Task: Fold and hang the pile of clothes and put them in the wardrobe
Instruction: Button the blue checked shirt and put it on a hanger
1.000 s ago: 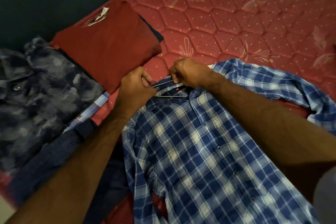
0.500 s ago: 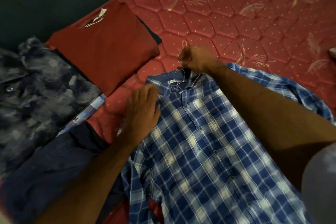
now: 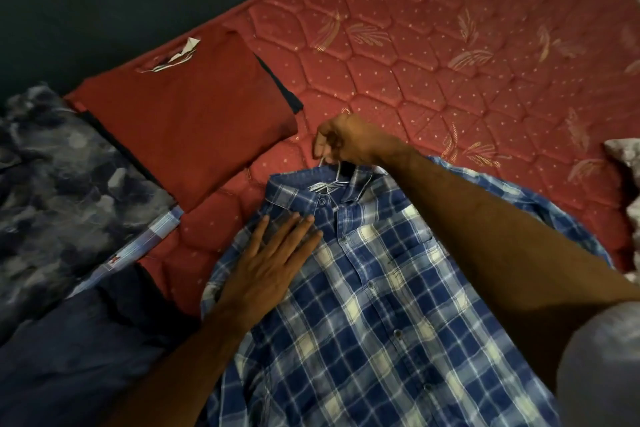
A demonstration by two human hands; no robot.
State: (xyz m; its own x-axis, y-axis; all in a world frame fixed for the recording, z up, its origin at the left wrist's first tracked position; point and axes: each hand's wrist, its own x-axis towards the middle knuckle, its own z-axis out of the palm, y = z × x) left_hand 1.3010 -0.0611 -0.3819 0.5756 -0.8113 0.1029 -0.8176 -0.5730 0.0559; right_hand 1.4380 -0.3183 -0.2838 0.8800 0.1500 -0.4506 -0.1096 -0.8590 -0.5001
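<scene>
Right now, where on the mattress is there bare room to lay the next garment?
The widest bare patch of mattress runs above the plaid shirt, right of the folded red shirt. A narrow strip lies between those two. The left is crowded: camouflage garment and dark garment overlap. The right hand grips the hanger; the left hand presses the shirt.

Two hands are on the job: the left hand (image 3: 273, 263) lies flat on the one blue plaid shirt (image 3: 363, 305), and the right hand (image 3: 346, 140) grips the one wire hanger (image 3: 334, 172) at that shirt's collar. To the left of the plaid shirt lie three more garments: one folded red shirt (image 3: 187, 125), one camouflage shirt (image 3: 65, 184) and one dark navy garment (image 3: 79, 354).
</scene>
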